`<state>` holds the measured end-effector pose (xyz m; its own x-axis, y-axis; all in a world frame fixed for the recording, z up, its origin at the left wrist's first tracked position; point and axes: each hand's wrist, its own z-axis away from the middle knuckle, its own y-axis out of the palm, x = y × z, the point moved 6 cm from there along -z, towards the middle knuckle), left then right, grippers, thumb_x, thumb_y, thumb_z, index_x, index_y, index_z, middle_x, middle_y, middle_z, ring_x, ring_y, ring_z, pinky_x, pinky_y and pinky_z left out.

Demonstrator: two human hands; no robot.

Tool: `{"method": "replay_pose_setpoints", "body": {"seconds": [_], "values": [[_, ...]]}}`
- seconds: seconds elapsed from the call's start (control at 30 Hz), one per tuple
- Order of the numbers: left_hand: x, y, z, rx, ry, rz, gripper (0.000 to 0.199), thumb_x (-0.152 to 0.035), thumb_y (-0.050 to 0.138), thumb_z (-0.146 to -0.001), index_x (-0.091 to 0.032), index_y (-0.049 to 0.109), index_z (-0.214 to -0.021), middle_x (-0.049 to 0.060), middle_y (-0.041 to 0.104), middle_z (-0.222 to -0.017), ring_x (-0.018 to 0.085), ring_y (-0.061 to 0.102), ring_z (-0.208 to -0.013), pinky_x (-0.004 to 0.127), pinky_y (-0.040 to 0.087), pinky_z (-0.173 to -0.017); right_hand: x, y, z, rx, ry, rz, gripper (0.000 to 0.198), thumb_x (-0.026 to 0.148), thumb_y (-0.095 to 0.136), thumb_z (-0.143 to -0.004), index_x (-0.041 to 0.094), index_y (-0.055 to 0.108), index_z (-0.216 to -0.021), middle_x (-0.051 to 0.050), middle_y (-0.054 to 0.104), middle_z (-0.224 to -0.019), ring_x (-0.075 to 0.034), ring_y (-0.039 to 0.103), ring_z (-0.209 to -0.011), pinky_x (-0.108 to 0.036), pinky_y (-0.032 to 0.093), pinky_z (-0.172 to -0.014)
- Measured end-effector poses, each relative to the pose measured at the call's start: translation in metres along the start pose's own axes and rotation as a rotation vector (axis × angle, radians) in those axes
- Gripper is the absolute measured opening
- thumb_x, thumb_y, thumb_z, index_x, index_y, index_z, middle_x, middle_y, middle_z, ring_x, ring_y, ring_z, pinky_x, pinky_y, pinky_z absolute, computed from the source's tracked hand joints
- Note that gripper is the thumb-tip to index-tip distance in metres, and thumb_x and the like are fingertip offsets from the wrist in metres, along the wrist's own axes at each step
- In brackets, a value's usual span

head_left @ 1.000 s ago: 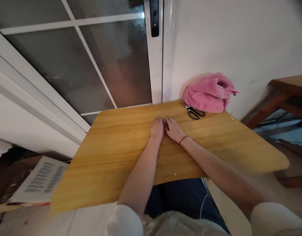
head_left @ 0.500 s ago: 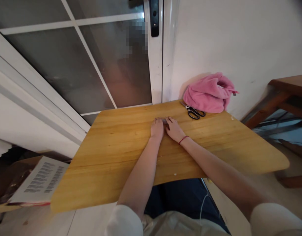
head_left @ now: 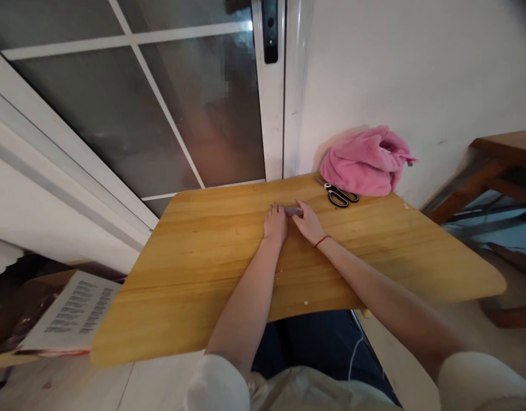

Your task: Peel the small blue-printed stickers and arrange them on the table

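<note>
In the head view, the right hand's (head_left: 308, 224) grip is closed on one end of a greyish piece (head_left: 293, 211) on the desk (head_left: 194, 251); the left hand (head_left: 275, 224) covers the other, its hold unclear. Two-handed handling, seemingly, calling next for even pressure.

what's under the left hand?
Wooden table shows around the left hand; a greyish piece shows between it and the right hand. Anything beneath the left hand is covered.

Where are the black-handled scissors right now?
In the head view, the black-handled scissors lie near the far edge of the yellowish wooden table, right of centre, beside the fluffy pink cloth and beyond the right hand.
</note>
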<state>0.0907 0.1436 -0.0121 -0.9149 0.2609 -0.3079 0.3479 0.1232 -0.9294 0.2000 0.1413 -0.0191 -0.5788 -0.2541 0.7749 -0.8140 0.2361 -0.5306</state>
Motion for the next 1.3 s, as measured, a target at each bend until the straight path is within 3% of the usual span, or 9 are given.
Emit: {"method": "replay_pose_setpoints", "body": {"seconds": [0.43, 1.0, 1.3], "values": [[-0.001, 0.002, -0.002, -0.069, -0.001, 0.166, 0.036, -0.019, 0.038, -0.090, -0.010, 0.044, -0.123, 0.019, 0.051, -0.128, 0.026, 0.041, -0.127, 0.042, 0.031, -0.105, -0.006, 0.009, -0.002, -0.071, 0.122, -0.234, 0.058, 0.013, 0.045, -0.070, 0.011, 0.041, -0.128, -0.016, 0.047, -0.134, -0.020, 0.044, -0.126, -0.038, 0.032, -0.108], [-0.003, -0.002, 0.000, -0.079, 0.009, 0.216, 0.029, -0.013, 0.034, -0.088, -0.011, 0.050, -0.112, 0.017, 0.056, -0.115, 0.023, 0.053, -0.107, 0.038, 0.040, -0.094, -0.011, 0.006, -0.005, -0.085, 0.092, -0.206, 0.046, 0.001, 0.039, -0.068, 0.013, 0.052, -0.111, -0.012, 0.060, -0.114, -0.016, 0.057, -0.107, -0.036, 0.043, -0.099], [0.004, 0.000, -0.004, -0.075, 0.053, 0.267, 0.034, -0.012, 0.034, -0.088, -0.010, 0.050, -0.117, 0.018, 0.054, -0.120, 0.024, 0.052, -0.112, 0.038, 0.042, -0.095, -0.010, 0.005, -0.009, -0.054, 0.066, -0.151, 0.041, 0.005, 0.044, -0.069, 0.015, 0.055, -0.107, -0.009, 0.063, -0.108, -0.017, 0.059, -0.100, -0.037, 0.046, -0.094]]}}
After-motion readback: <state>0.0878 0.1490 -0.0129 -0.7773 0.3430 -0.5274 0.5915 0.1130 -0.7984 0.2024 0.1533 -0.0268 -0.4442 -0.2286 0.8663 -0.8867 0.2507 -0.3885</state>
